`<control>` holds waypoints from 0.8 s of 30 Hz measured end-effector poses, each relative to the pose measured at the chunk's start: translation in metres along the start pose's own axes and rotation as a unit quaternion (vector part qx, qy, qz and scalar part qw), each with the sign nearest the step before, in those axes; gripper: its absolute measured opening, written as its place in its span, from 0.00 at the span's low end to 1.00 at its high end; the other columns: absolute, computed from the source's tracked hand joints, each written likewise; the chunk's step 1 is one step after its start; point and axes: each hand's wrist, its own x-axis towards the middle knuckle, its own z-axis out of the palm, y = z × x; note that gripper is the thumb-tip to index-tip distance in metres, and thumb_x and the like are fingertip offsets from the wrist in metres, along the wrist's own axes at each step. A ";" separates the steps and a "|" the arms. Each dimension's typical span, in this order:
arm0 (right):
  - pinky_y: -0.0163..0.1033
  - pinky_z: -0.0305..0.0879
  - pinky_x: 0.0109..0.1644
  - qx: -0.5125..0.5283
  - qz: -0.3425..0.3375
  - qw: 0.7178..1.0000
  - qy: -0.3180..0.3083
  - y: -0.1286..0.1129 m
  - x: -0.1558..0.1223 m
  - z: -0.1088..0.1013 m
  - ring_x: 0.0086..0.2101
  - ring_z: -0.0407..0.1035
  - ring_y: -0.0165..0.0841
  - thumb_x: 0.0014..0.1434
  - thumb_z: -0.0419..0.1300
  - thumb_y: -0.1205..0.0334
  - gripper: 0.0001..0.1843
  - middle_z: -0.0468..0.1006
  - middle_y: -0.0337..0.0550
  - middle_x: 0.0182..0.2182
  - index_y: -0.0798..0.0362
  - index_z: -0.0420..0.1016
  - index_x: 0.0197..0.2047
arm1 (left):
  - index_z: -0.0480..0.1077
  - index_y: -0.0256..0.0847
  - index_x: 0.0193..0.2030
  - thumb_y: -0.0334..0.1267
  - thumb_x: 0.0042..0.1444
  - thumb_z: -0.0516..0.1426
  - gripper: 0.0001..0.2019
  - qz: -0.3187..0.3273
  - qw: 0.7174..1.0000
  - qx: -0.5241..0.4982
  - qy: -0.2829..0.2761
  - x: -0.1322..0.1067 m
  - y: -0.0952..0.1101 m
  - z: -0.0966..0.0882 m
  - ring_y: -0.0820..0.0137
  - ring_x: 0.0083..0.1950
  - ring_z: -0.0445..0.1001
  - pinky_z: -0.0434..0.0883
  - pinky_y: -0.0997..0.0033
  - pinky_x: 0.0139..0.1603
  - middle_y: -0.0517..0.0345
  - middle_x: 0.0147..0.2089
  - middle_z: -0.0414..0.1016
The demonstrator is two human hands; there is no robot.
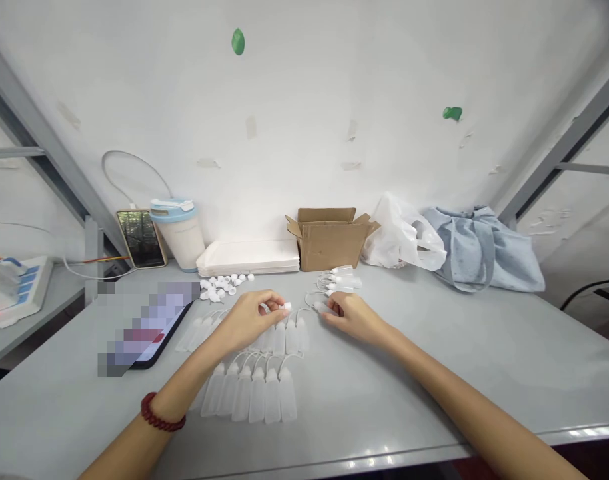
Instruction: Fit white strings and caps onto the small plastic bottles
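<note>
My left hand (pixel 257 315) pinches a small white cap (pixel 287 306) between thumb and fingertips. Just right of it, my right hand (pixel 352 313) has its fingers closed on a small translucent squeeze bottle (pixel 320 307), mostly hidden by the fingers. Below the left hand lie two rows of similar bottles (pixel 257 395), each with a thin curved strap or tube at the neck; the left forearm covers part of them. Several more bottles (pixel 342 281) lie behind the right hand. A loose heap of white caps (pixel 217 288) sits beyond the left hand.
Along the wall stand a phone (pixel 141 239), a blue-lidded cup (pixel 178 233), a flat white stack (pixel 249 257), an open cardboard box (pixel 332 245), a white plastic bag (pixel 399 233) and a blue cloth bag (pixel 484 250). A large device with a blurred screen (pixel 169 313) lies left.
</note>
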 end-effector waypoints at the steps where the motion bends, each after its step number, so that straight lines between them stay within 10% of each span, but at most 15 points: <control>1: 0.33 0.50 0.26 0.005 -0.008 1.000 0.005 0.003 0.001 0.000 0.22 0.56 0.27 0.56 0.54 0.58 0.11 0.65 0.36 0.22 0.53 0.60 0.25 | 0.73 0.40 0.35 0.48 0.52 0.56 0.13 -0.002 1.000 -0.001 -0.006 -0.001 0.001 0.001 0.66 0.35 0.71 0.67 0.68 0.38 0.57 0.34 0.74; 8: 0.34 0.55 0.29 0.121 -0.033 0.991 0.038 -0.009 -0.003 -0.003 0.27 0.60 0.29 0.60 0.52 0.54 0.13 0.69 0.40 0.28 0.54 0.64 0.32 | 0.74 0.40 0.36 0.49 0.54 0.54 0.15 -0.009 1.000 0.002 -0.025 -0.003 0.006 0.004 0.65 0.37 0.71 0.66 0.67 0.37 0.56 0.35 0.75; 15: 0.35 0.58 0.33 0.371 0.011 0.925 -0.079 -0.031 -0.012 -0.013 0.27 0.60 0.27 0.59 0.54 0.48 0.17 0.67 0.38 0.26 0.55 0.69 0.32 | 0.73 0.41 0.39 0.47 0.54 0.55 0.13 0.022 0.998 -0.052 -0.006 -0.003 0.010 0.004 0.65 0.40 0.71 0.66 0.68 0.41 0.56 0.39 0.76; 24: 0.35 0.56 0.33 0.402 -0.005 0.911 -0.093 -0.033 -0.014 -0.015 0.24 0.59 0.26 0.62 0.52 0.50 0.20 0.67 0.38 0.25 0.56 0.68 0.26 | 0.74 0.41 0.36 0.46 0.54 0.56 0.12 0.033 0.994 -0.094 -0.034 -0.009 0.019 0.002 0.69 0.36 0.70 0.65 0.71 0.38 0.59 0.36 0.77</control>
